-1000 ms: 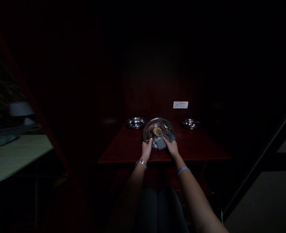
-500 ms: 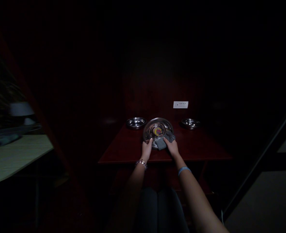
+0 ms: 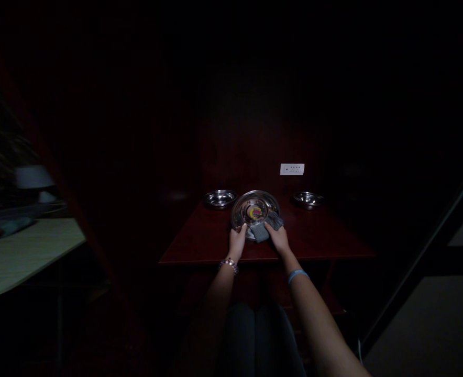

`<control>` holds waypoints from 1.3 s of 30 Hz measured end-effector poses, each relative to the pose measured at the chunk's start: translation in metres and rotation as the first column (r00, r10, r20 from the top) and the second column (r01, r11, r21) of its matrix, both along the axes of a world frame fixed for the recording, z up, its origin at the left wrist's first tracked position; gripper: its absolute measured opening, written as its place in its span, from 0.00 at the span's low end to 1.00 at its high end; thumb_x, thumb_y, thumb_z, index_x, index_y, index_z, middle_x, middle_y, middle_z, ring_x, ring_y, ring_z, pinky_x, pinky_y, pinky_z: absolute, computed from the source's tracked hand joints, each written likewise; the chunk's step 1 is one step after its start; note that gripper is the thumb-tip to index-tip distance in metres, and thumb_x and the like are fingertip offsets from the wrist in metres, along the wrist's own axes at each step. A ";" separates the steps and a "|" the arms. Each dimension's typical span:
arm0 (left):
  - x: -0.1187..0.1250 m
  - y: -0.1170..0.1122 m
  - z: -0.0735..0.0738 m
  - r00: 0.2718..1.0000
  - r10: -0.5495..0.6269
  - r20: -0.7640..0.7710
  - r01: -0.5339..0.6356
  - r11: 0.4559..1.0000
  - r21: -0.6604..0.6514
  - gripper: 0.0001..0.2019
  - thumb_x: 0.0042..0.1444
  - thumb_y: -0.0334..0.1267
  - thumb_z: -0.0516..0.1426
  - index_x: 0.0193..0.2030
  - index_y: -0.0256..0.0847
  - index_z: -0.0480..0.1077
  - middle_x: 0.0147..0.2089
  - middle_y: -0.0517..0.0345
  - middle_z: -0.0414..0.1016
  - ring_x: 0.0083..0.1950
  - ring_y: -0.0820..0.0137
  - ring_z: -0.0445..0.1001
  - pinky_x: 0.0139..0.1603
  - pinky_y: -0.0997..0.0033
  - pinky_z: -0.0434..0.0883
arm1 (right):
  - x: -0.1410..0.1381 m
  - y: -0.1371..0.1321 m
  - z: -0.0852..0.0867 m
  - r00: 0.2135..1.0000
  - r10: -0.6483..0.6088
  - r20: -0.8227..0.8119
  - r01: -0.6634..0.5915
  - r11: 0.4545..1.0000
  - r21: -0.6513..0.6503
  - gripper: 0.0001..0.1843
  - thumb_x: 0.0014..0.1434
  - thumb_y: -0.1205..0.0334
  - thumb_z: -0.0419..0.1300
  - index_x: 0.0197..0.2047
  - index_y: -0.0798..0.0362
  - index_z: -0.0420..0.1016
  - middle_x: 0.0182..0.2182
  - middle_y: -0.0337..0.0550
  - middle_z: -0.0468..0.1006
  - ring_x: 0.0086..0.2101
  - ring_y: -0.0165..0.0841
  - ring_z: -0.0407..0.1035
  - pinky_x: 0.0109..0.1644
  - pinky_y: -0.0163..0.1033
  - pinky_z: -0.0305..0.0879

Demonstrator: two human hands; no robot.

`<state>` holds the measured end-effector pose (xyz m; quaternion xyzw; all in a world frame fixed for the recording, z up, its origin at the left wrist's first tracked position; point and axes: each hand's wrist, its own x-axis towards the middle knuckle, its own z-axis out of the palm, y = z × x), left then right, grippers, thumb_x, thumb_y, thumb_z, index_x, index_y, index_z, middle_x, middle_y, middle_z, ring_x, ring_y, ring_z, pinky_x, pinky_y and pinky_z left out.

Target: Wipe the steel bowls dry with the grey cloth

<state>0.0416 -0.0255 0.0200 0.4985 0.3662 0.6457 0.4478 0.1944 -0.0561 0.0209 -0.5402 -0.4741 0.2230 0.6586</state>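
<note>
Tilted toward me over the dark red desk (image 3: 200,246) is a round, shiny metal dish (image 3: 241,209), with a yellow and pink sticker at its centre. My left hand (image 3: 237,242) is closed on its lower left rim, thumb on the near face. At the lower right, my right hand (image 3: 279,238) is closed on a grey cloth (image 3: 260,232), which it presses against the dish's rim. The fingers behind the dish and cloth are hidden.
A metal bowl (image 3: 220,199) stands at the back left of the desk, another metal bowl (image 3: 308,200) at the back right. A white socket plate (image 3: 292,169) is on the back wall. Off to the left is a pale tabletop (image 3: 31,251). The room is dark.
</note>
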 end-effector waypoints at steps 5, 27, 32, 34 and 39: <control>0.000 -0.003 0.003 1.000 -0.007 0.018 0.007 1.000 0.006 0.13 0.52 0.35 0.59 0.44 0.35 0.75 0.47 0.47 0.80 0.49 0.64 0.77 0.55 0.65 0.69 | 0.001 0.002 -0.002 1.000 -0.004 -0.007 0.005 1.000 0.007 0.24 0.50 0.49 0.64 0.48 0.53 0.77 0.46 0.47 0.81 0.49 0.40 0.74 0.58 0.45 0.66; -0.001 -0.003 0.006 0.999 -0.036 0.011 0.036 0.997 0.064 0.21 0.44 0.28 0.63 0.48 0.37 0.74 0.52 0.50 0.78 0.55 0.62 0.74 0.62 0.58 0.65 | 0.000 0.001 0.000 0.999 0.010 -0.033 -0.010 1.000 -0.005 0.24 0.49 0.49 0.65 0.47 0.54 0.78 0.45 0.49 0.81 0.49 0.42 0.74 0.58 0.46 0.66; -0.001 -0.001 0.004 0.999 -0.049 0.009 0.049 0.997 0.061 0.22 0.43 0.27 0.64 0.49 0.38 0.74 0.52 0.51 0.78 0.56 0.62 0.74 0.63 0.58 0.64 | 0.000 0.001 -0.001 1.000 -0.004 -0.023 0.003 1.000 -0.019 0.24 0.49 0.48 0.64 0.46 0.54 0.78 0.44 0.49 0.81 0.48 0.43 0.75 0.57 0.47 0.67; -0.001 0.000 0.003 0.999 -0.039 0.008 0.039 0.997 0.063 0.23 0.42 0.27 0.64 0.49 0.38 0.74 0.52 0.51 0.78 0.55 0.62 0.74 0.63 0.58 0.65 | 0.001 0.001 -0.001 1.000 -0.001 -0.020 0.001 1.000 -0.008 0.24 0.49 0.48 0.64 0.46 0.53 0.78 0.44 0.49 0.81 0.48 0.42 0.74 0.57 0.47 0.67; 0.000 0.003 0.000 0.997 -0.078 0.008 0.078 0.995 0.070 0.23 0.42 0.31 0.65 0.49 0.36 0.74 0.52 0.49 0.78 0.54 0.63 0.75 0.61 0.58 0.66 | 0.000 0.002 -0.002 1.000 -0.004 -0.029 0.004 1.000 -0.002 0.24 0.50 0.48 0.64 0.46 0.54 0.78 0.44 0.49 0.81 0.48 0.42 0.74 0.56 0.46 0.67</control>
